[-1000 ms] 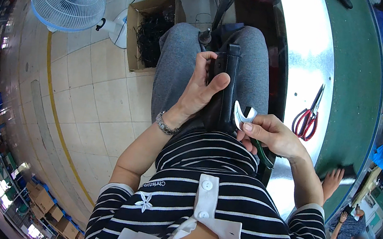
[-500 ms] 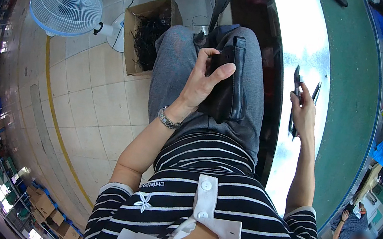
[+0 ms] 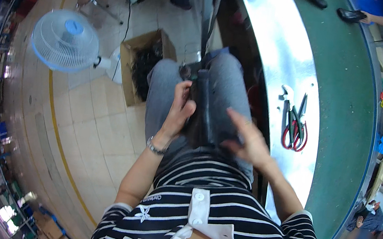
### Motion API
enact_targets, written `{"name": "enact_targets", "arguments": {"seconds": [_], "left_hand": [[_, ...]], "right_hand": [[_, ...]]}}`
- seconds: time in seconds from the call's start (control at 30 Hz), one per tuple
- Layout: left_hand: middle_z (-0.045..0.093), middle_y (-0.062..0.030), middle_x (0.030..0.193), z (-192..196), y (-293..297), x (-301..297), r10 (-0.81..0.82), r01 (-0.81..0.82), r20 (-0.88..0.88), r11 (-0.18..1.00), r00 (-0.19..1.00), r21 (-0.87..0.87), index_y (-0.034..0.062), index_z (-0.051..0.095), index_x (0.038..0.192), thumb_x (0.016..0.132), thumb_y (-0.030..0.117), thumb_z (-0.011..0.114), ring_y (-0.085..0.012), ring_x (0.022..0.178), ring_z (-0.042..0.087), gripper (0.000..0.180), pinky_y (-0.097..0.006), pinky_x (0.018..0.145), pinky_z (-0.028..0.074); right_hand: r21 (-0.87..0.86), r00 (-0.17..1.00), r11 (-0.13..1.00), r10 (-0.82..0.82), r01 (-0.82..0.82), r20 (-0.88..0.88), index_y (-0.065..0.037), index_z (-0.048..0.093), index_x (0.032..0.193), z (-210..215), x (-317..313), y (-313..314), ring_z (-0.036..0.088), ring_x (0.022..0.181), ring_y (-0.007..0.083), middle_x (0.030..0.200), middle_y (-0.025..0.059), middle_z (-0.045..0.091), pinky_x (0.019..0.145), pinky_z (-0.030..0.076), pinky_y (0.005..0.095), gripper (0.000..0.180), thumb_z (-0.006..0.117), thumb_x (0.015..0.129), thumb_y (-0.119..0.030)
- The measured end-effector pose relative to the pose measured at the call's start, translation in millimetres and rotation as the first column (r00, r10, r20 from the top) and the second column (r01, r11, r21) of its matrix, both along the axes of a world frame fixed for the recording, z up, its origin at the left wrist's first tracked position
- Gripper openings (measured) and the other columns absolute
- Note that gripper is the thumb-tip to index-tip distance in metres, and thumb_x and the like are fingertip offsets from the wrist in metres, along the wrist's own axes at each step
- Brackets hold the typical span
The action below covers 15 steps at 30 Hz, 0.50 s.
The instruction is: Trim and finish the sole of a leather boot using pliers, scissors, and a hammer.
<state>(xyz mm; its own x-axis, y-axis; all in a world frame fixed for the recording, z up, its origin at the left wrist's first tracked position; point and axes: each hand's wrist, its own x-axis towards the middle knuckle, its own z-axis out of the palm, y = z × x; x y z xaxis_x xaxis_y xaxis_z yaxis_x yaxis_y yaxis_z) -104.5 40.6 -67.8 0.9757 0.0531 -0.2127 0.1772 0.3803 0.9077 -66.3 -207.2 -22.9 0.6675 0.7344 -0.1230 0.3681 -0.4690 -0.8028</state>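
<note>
Left hand [image 3: 180, 111]: rests on the dark bag [image 3: 201, 116] that lies on the person's lap, fingers curled together and gripping the bag's left side near its upper end; a metal bracelet sits at the wrist.
Right hand [image 3: 247, 139]: blurred, above the right thigh just beside the bag's right edge, fingers spread apart and holding nothing; whether the fingertips touch the bag cannot be told.
Dark bag: a black, longish piece lying lengthwise across the grey-trousered thighs, between the two hands, close below the near edge of the workbench.
Scissors [image 3: 295, 128]: red-handled, lying on the shiny metal strip [image 3: 277, 53] along the near edge of the workbench, blades pointing away from the person, well apart from the right hand.
Small tool [image 3: 287, 94]: a pale metal piece just beside the scissors' blades, on the same strip.
Workbench [image 3: 347, 116]: green top beyond the metal strip, curving along the right side of the view.
Cardboard box [image 3: 135, 68]: open, on the tiled floor to the left of the knees, filled with dark pieces.
Fan [image 3: 64, 40]: pale blue floor fan standing just left of the box.
</note>
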Motion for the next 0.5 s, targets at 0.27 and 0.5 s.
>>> {"name": "enact_targets", "arguments": {"seconds": [0.27,0.5], "left_hand": [[0.038,-0.0086,0.143,-25,0,-35,-0.181,0.189,-0.060,0.966,0.982,0.176,0.0145,0.011,0.153,0.069,0.007,0.086,-0.0226,0.131,0.039,0.114,-0.038,0.110,0.034],[0.047,-0.0037,0.141,-27,6,-42,-0.041,0.065,0.075,0.936,0.996,-0.347,0.0073,0.043,0.140,0.086,0.014,0.072,-0.0228,0.131,0.042,0.062,-0.041,0.112,0.030]], "right_hand": [[0.108,0.986,0.992,-0.042,0.060,-0.163,-0.013,0.012,0.153,-14,-12,35,0.047,0.124,0.0405,0.137,0.0259,0.045,0.106,0.040,0.0409,0.098,0.071,0.075,-0.006],[0.305,0.945,0.936,-0.073,0.176,-0.320,-0.010,0.021,0.152,-3,-3,22,0.043,0.132,0.0304,0.143,0.0182,0.044,0.109,0.036,0.0415,0.100,0.082,0.073,-0.020]]}}
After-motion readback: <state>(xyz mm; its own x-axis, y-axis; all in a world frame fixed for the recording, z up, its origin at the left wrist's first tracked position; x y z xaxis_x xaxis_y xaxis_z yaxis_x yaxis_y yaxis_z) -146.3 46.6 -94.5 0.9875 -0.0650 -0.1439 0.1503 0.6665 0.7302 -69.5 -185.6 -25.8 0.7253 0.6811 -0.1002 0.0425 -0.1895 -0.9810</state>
